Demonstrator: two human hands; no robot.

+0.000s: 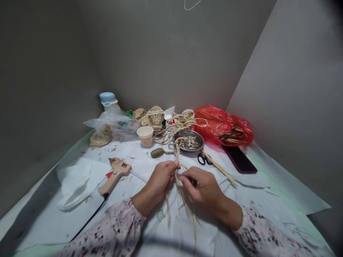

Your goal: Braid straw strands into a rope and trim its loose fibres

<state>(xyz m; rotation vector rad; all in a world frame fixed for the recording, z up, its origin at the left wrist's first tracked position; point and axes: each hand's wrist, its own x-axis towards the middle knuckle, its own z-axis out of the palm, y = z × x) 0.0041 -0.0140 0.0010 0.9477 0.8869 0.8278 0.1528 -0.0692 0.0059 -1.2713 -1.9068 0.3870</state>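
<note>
A braided straw cord (177,148) runs from the pile at the back down to my hands. My left hand (164,175) pinches the lower end of the braid between thumb and fingers. Below that pinch, loose straw strands (180,189) fan out and hang toward me. My right hand (202,184) is closed at the strands just right of the braid, thumb and fingertips together on a strand. Just beyond both hands stands a metal dish (198,144) with straw scraps in it, and part of the braid lies over its rim.
A glue gun (116,175) with a cable lies at left near white paper (77,182). Behind are a paper cup (145,136), straw coils (155,116), a clear plastic bag (115,121) and a bottle (108,98). To the right are black-handled scissors (202,159), a phone (241,160) and a red bag (214,123).
</note>
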